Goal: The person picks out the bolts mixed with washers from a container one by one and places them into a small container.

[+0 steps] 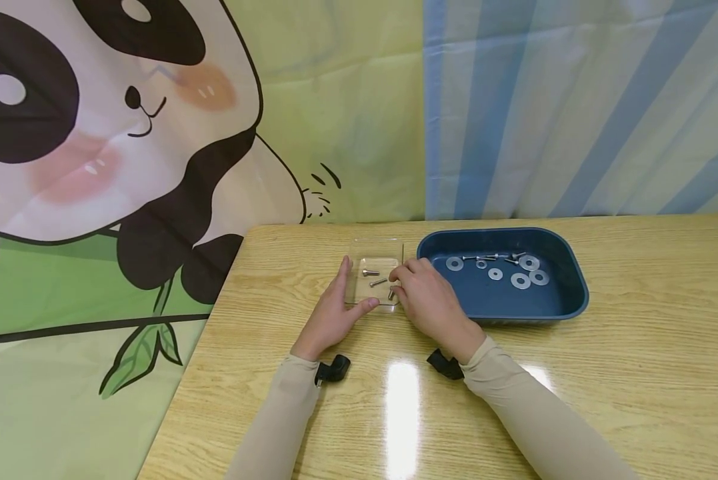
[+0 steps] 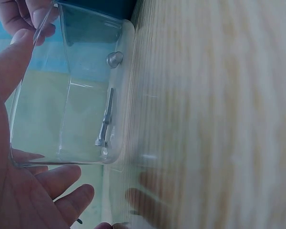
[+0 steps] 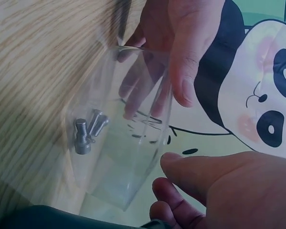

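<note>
A clear plastic box (image 1: 359,293) stands on the table with several metal screws (image 1: 371,273) on its floor. My left hand (image 1: 330,319) holds the box at its left near corner, thumb along the near rim and fingers against the left side. In the right wrist view the left thumb (image 3: 185,78) lies over the rim. At the box's right rim is my right hand (image 1: 429,297), fingers loosely bent above a screw (image 1: 391,293). Between the right thumb (image 3: 181,167) and fingers I see nothing held. Two screws show thick cylindrical heads in that view.
Right of the box is a dark blue tray (image 1: 509,311), holding several flat washers (image 1: 520,281) and more screws (image 1: 485,258). A curtain with a panda print (image 1: 155,133) hangs behind the wooden table (image 1: 359,427). Its left edge runs left of the box.
</note>
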Available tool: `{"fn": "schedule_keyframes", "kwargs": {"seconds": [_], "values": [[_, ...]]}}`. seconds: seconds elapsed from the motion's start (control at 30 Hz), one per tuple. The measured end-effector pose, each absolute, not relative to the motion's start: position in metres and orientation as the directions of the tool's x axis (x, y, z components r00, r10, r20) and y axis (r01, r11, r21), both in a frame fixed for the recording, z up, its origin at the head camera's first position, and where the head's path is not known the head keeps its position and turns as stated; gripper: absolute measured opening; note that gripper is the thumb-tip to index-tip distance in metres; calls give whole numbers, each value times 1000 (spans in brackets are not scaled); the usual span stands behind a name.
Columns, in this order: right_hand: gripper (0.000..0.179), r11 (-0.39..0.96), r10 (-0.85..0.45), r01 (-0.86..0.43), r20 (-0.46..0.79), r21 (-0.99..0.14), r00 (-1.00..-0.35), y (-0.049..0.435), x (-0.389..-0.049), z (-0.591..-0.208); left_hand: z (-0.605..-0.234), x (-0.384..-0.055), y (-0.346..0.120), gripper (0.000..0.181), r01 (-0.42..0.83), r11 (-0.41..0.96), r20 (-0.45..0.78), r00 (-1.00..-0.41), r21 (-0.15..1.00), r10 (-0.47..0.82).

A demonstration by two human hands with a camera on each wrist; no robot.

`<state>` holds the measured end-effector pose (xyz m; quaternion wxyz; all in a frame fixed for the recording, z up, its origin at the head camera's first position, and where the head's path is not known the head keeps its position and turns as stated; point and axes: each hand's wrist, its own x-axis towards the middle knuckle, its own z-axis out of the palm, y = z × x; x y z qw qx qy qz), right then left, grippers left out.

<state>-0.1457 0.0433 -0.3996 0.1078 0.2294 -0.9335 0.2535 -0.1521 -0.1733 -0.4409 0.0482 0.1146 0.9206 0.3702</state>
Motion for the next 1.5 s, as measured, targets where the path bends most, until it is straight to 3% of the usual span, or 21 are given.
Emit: {"fn": "schedule_keyframes", "kwargs": {"seconds": [1.5], "values": [[14, 760, -284, -433, 353, -484, -892, 104, -139, -388, -440, -151, -174, 104, 175, 696, -14, -966, 697, 257]]}}
